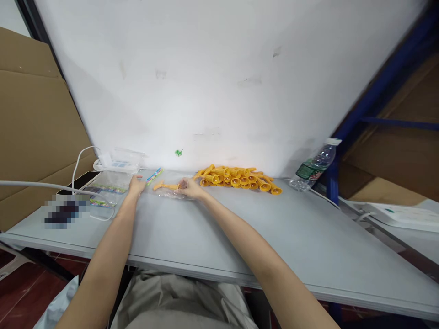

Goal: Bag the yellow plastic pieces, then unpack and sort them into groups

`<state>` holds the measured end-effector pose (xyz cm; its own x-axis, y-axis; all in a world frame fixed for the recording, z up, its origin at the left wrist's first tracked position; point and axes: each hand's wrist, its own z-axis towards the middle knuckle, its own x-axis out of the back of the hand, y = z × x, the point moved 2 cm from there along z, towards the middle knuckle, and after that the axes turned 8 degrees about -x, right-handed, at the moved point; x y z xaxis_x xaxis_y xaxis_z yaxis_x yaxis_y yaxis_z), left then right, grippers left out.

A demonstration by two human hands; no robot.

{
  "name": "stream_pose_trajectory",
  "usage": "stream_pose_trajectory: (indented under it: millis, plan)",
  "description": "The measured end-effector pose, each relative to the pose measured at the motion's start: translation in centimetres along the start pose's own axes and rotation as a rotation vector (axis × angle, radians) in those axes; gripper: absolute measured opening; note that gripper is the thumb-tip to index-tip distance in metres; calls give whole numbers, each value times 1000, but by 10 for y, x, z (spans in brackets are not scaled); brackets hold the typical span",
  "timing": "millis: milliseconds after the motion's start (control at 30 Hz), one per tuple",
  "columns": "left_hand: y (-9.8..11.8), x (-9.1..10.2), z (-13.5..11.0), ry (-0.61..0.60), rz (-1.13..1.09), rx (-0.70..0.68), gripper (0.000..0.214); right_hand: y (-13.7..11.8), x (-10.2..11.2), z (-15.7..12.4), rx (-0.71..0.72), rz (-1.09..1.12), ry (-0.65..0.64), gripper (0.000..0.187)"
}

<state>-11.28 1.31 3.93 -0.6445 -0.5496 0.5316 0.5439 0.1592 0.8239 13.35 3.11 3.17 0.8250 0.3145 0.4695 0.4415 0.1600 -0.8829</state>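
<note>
My left hand reaches far across the grey table, its fingers closed on the end of a clear plastic bag with a colourful header strip. My right hand is closed on an orange plastic toy piece that lies partly inside that clear bag. A heap of several more orange trumpet-shaped pieces lies just right of my right hand, against the white wall panel.
A stack of clear bags with printed headers and a phone lie at the left. A white cable and a clear box sit behind. A water bottle lies on the right. Cardboard stands at the left.
</note>
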Motion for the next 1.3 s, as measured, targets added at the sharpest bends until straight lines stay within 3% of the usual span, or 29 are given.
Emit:
stream_pose_trajectory:
  millis: [267,533,733,1033,1300]
  plan:
    - [14,1,-13,-116,-434,241,38,-5,5,-2,99,43,-25,30]
    - [16,4,-14,-113,-367,222,41,-3,-1,-2,103,167,-124,38]
    - [19,5,-18,-171,-370,240,40,7,3,3,94,149,47,39]
    - [19,5,-18,-192,-404,252,36,2,-8,-6,84,289,-142,44]
    - [17,6,-16,-192,-401,265,31,3,-9,0,62,288,-147,38]
